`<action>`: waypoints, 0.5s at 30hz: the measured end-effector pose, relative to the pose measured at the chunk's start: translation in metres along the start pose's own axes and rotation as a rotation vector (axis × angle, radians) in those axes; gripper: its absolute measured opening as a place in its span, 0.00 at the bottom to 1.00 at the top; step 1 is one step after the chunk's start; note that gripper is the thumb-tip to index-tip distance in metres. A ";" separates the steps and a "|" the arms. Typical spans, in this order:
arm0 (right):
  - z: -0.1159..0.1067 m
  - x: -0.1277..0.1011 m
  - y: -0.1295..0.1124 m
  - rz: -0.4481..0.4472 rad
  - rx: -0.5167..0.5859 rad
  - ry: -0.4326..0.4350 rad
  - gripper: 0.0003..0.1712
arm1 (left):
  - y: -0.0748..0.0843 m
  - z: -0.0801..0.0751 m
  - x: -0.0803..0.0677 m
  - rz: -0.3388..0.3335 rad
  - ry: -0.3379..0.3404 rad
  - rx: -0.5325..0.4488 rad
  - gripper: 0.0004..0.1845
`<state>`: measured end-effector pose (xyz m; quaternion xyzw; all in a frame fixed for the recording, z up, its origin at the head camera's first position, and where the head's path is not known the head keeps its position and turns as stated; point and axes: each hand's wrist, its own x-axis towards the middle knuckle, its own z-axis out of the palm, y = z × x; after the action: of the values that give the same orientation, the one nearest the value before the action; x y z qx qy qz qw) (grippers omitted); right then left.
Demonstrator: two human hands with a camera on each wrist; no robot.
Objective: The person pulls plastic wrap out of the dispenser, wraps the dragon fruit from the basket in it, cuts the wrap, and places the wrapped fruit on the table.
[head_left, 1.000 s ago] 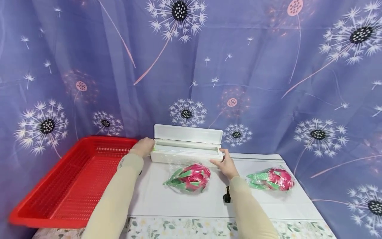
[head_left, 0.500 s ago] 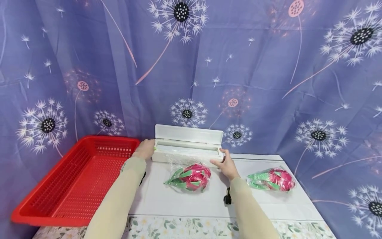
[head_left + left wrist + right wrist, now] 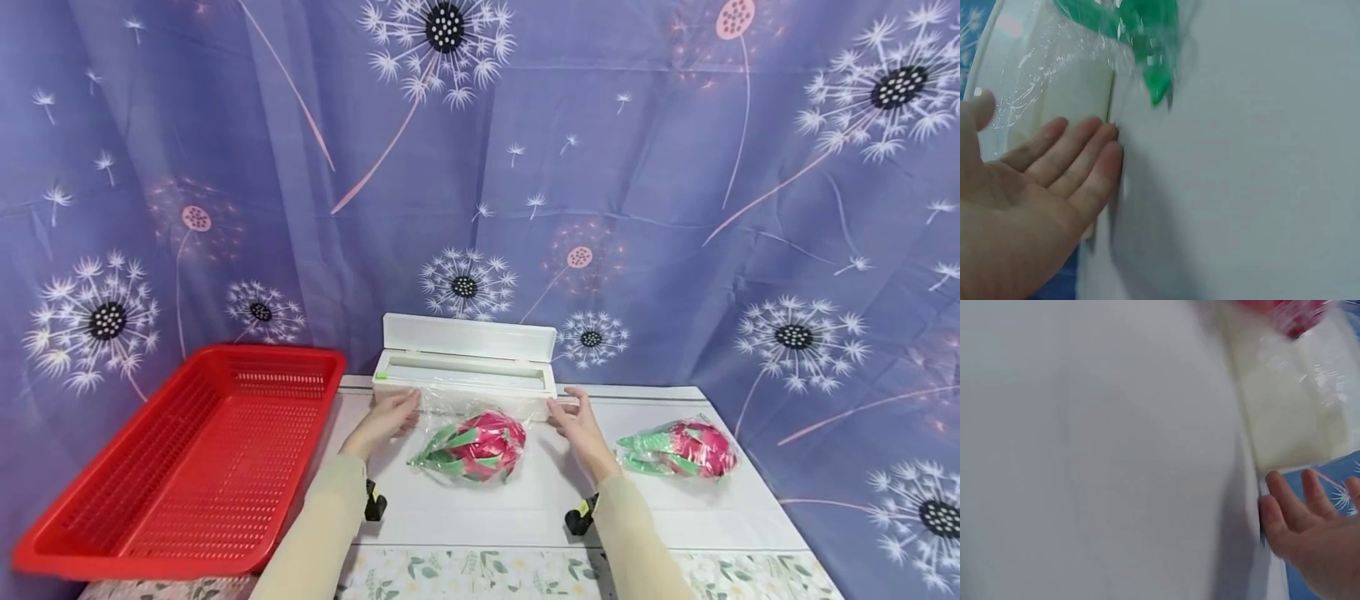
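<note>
A white cling film dispenser (image 3: 468,337) stands at the back of the table with its lid raised. Clear film (image 3: 1029,81) reaches from it over a pink and green dragon fruit (image 3: 487,442) lying in front. My left hand (image 3: 386,421) is at the dispenser's front left, fingers extended and palm showing in the left wrist view. At the front right corner is my right hand (image 3: 581,427), its fingers spread and fingertips close to the box (image 3: 1279,425). Neither hand grips anything.
A second wrapped dragon fruit (image 3: 693,448) lies to the right on the white board (image 3: 480,521). On the left stands a red perforated plastic basket (image 3: 217,467). A blue dandelion-print curtain (image 3: 637,183) hangs behind and at the sides.
My left hand has let go of the dispenser's left end and moved right and toward me. My right hand has loosened from the right end and shifted slightly nearer. The dragon fruits stay put.
</note>
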<state>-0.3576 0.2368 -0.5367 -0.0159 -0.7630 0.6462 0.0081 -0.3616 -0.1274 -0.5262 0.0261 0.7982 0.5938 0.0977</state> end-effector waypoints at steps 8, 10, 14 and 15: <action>0.019 -0.016 -0.004 0.162 0.375 -0.030 0.25 | -0.017 0.009 0.010 0.025 -0.144 -0.381 0.30; 0.025 -0.016 -0.004 0.195 0.433 -0.063 0.25 | -0.018 0.010 0.011 0.035 -0.157 -0.391 0.26; 0.033 -0.015 -0.004 0.201 0.485 -0.095 0.19 | -0.014 0.014 0.012 0.093 -0.098 -0.387 0.22; 0.034 -0.015 -0.004 0.193 0.486 -0.098 0.17 | -0.011 0.015 0.011 0.114 -0.075 -0.377 0.21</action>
<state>-0.3434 0.2021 -0.5379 -0.0546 -0.5797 0.8083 -0.0869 -0.3689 -0.1149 -0.5423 0.0746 0.6659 0.7360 0.0966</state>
